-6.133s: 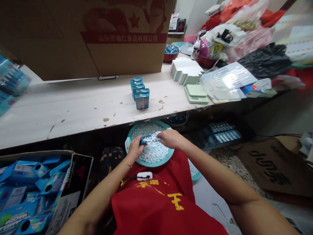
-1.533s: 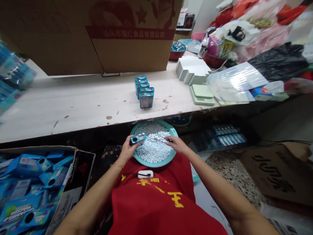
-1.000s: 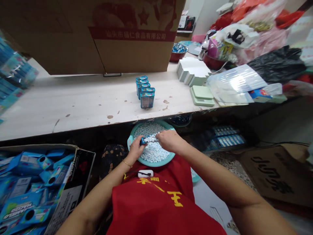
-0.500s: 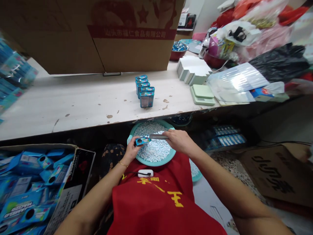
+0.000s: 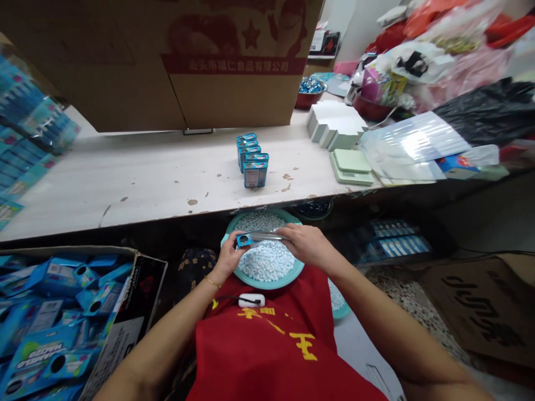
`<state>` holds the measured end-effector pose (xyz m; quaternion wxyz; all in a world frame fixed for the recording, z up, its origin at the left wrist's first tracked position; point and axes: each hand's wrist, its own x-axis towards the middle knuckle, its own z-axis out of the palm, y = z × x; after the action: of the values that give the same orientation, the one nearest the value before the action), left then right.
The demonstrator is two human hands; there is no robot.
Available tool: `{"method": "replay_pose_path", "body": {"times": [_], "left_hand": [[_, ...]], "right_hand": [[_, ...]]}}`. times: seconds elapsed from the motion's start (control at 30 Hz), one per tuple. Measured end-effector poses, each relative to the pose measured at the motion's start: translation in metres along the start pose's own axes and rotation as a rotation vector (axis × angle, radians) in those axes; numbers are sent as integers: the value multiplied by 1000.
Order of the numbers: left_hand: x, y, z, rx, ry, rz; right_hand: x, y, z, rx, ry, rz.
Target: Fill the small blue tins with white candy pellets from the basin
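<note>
My left hand holds a small blue candy box with a dark round hole at its near end. My right hand grips a narrow silvery scoop, whose far end meets the box; I cannot tell how far it reaches inside. Both hands are above a turquoise basin on the lap, filled with small white and pale blue candies. On the table ahead, several blue candy boxes stand upright in a row.
A carton of flat blue boxes sits at the left. A big cardboard box stands on the white table. A pale green scale, white card stacks and plastic bags lie at the right. A second basin is below.
The scoop has moved left against the candy box, and its near end now overlaps it. The box is turned slightly in my left hand. The whole view has shifted a little.
</note>
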<state>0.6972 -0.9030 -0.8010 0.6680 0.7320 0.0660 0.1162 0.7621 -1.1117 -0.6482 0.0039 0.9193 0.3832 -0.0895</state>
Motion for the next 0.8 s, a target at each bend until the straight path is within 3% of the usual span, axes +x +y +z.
{"method": "replay_pose_path", "body": {"times": [0.13, 0.3, 0.43, 0.5, 0.57, 0.67, 0.73, 0.8], "left_hand": [[26, 38, 0, 68, -25, 34], [99, 73, -1, 107, -11, 188], [162, 75, 8, 380, 85, 254], [176, 70, 13, 522, 166, 209], [171, 65, 11, 569, 245, 162], [137, 56, -24, 573, 274, 227], [100, 51, -76, 626, 317, 264], [51, 49, -147, 767, 433, 151]], "right_hand": [[-2, 4, -8, 175, 209, -6], [-18, 31, -9, 476, 571, 81], [-26, 42, 11, 563, 558, 124], [-26, 42, 23, 595, 518, 130], [-26, 40, 35, 637, 476, 127], [-29, 41, 59, 711, 404, 175], [-31, 46, 80, 758, 344, 254], [-33, 54, 102, 787, 279, 332]]}}
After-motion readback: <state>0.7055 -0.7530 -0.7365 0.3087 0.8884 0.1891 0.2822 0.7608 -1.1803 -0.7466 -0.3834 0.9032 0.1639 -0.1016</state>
